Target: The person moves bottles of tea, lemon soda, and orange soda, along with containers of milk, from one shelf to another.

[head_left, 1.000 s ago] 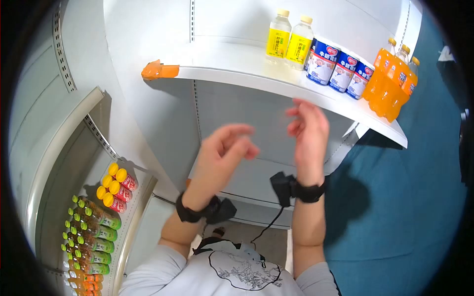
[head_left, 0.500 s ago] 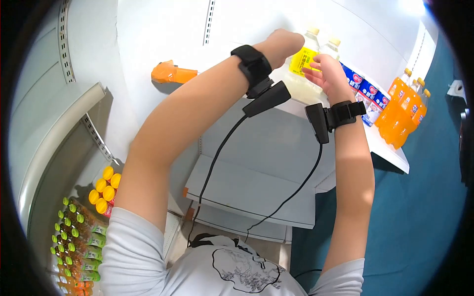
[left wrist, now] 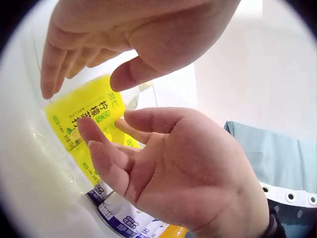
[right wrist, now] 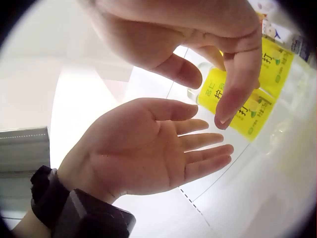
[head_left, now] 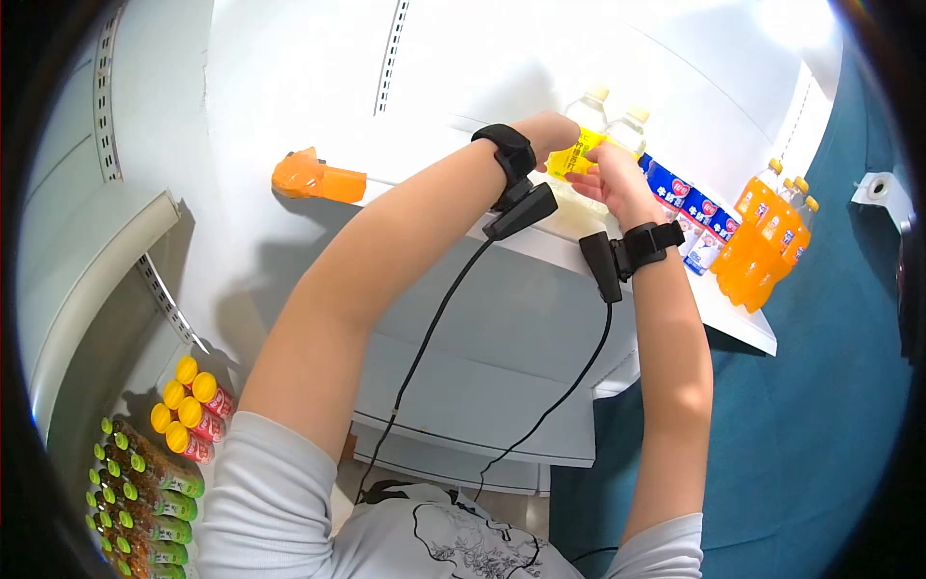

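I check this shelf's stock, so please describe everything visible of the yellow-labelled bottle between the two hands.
The yellow-labelled bottle stands upright on the white shelf, at the end of its row, a twin bottle close beside it. It looks like clear plastic holding pale liquid, with a pale cap and a bright yellow wrap label bearing printed characters. The left hand and right hand flank it with open fingers; contact cannot be told.

Yellow-labelled bottles [head_left: 582, 145], orange bottles [head_left: 767, 246], white shelf [head_left: 424, 159].
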Tool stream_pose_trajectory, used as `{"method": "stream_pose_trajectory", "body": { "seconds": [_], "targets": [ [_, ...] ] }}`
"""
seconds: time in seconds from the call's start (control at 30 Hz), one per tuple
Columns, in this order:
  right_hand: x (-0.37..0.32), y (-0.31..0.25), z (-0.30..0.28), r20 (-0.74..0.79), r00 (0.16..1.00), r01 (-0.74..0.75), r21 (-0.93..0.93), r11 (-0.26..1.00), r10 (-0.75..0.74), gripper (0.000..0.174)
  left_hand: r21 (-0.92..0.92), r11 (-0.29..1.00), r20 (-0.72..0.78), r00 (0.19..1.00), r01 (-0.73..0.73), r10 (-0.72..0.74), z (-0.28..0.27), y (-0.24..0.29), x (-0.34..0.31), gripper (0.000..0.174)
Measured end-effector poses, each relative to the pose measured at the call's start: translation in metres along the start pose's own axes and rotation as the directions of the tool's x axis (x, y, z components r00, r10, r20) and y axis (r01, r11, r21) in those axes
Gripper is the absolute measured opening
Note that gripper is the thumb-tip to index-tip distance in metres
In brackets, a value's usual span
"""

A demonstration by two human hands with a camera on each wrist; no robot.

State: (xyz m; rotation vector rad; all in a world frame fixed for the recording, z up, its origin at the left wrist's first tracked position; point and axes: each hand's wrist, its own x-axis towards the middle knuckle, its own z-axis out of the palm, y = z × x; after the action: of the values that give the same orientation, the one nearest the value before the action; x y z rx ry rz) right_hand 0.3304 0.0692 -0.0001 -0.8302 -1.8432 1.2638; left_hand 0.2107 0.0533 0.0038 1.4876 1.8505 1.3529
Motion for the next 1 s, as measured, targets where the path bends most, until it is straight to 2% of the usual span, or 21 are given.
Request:
{"method": "stream_pose_trajectory", "body": {
  "seconds": [0.03,0.07,0.13,0.17,0.23,0.27,0.3,0.37,0.4,0.47,0.5,0.53,0.57,0.63,0.7,0.77,0.83,0.87,0.93,0.97,1.0],
  "targets": [
    [-0.001,0.0,0.002,0.001,1.0,-0.005,-0.015,1.0,0.005,0.034,-0.085,0.995,-0.007,0.999,0.047,-0.048,0.001,0.0,0.0,0.027],
    [-0.002,-0.001,0.002,0.001,1.0,-0.01,-0.028,1.0,0.01,0.033,-0.087,0.995,-0.006,0.999,0.046,-0.047,0.002,-0.003,0.005,0.027],
    [0.007,0.003,0.0,0.008,1.0,-0.017,-0.005,1.0,0.017,0.032,0.055,0.99,0.068,0.989,-0.133,0.129,0.008,-0.018,0.027,0.023],
    [0.011,0.006,-0.002,0.016,1.0,-0.025,0.019,0.999,0.025,0.03,0.06,0.989,0.075,0.988,-0.139,0.134,0.012,-0.025,0.034,0.023],
    [0.012,0.01,-0.003,0.02,0.999,-0.026,0.034,0.999,0.025,0.029,0.275,0.877,0.061,0.918,-0.393,0.392,0.012,-0.027,0.026,0.018],
    [0.014,0.01,-0.002,0.033,0.999,-0.03,0.041,0.999,0.029,0.028,-0.005,0.987,0.174,0.972,-0.158,0.157,0.011,-0.025,0.024,0.042],
    [0.014,0.01,0.0,-0.017,0.999,-0.05,0.032,0.998,0.051,0.031,0.002,0.986,0.174,0.971,-0.167,0.164,0.009,-0.015,0.012,0.042],
    [0.011,0.012,-0.003,0.024,1.0,-0.015,-0.029,0.999,0.015,0.032,-0.143,0.989,0.026,0.999,-0.027,0.031,0.008,0.003,-0.016,0.021],
    [0.005,0.01,-0.003,0.025,1.0,-0.01,-0.026,1.0,0.011,0.032,-0.34,0.94,0.057,0.998,-0.017,0.039,0.007,0.008,-0.031,0.024],
    [-0.012,0.001,-0.002,0.113,0.993,0.029,-0.086,0.996,-0.019,0.031,-0.363,0.931,0.033,0.998,-0.039,0.055,0.008,0.012,-0.049,0.025],
    [-0.018,0.0,-0.003,0.11,0.994,0.03,-0.079,0.996,-0.021,0.031,-0.387,0.92,0.014,0.998,-0.057,0.068,0.006,0.014,-0.057,0.026],
    [-0.023,-0.001,-0.003,0.114,0.993,0.052,-0.082,0.995,-0.042,0.034,-0.334,0.942,0.173,0.985,0.038,0.021,-0.005,0.02,-0.069,0.043],
    [-0.029,-0.001,-0.003,0.117,0.991,0.072,-0.085,0.994,-0.062,0.038,-0.325,0.945,0.177,0.984,0.04,0.02,-0.006,0.019,-0.068,0.043],
    [-0.04,0.0,-0.002,0.103,0.993,0.069,-0.049,0.996,-0.063,0.042,-0.374,0.924,0.122,0.992,0.081,-0.037,-0.005,0.013,-0.065,0.042],
    [-0.044,0.004,0.0,0.125,0.983,0.135,0.029,0.99,-0.138,0.042,-0.383,0.922,0.115,0.993,0.057,-0.014,-0.003,0.008,-0.069,0.044],
    [-0.038,0.014,0.0,0.116,0.978,0.166,0.069,0.984,-0.173,0.043,-0.352,0.935,-0.036,0.998,0.035,-0.051,0.0,0.009,-0.079,0.044],
    [-0.036,0.021,0.002,-0.116,0.969,0.229,0.078,0.97,-0.219,0.044,-0.356,0.934,-0.058,0.998,-0.012,-0.009,0.0,0.008,-0.083,0.046],
    [-0.037,0.023,0.003,-0.116,0.969,0.228,0.079,0.97,-0.218,0.044,-0.363,0.93,-0.079,0.996,-0.061,0.035,0.0,0.007,-0.085,0.049],
    [-0.039,0.027,0.007,-0.273,0.908,0.343,0.052,0.938,-0.317,0.044,-0.332,0.939,-0.082,0.994,-0.092,0.068,0.001,0.008,-0.093,0.053],
    [-0.038,0.03,0.007,-0.28,0.908,0.339,0.054,0.939,-0.312,0.044,-0.303,0.945,-0.08,0.992,-0.122,0.102,0.002,0.008,-0.098,0.057],
    [-0.039,0.031,0.008,-0.267,0.887,0.396,0.02,0.918,-0.377,0.042,-0.304,0.945,-0.069,0.992,-0.118,0.102,0.005,0.008,-0.103,0.057]
  ]
}}
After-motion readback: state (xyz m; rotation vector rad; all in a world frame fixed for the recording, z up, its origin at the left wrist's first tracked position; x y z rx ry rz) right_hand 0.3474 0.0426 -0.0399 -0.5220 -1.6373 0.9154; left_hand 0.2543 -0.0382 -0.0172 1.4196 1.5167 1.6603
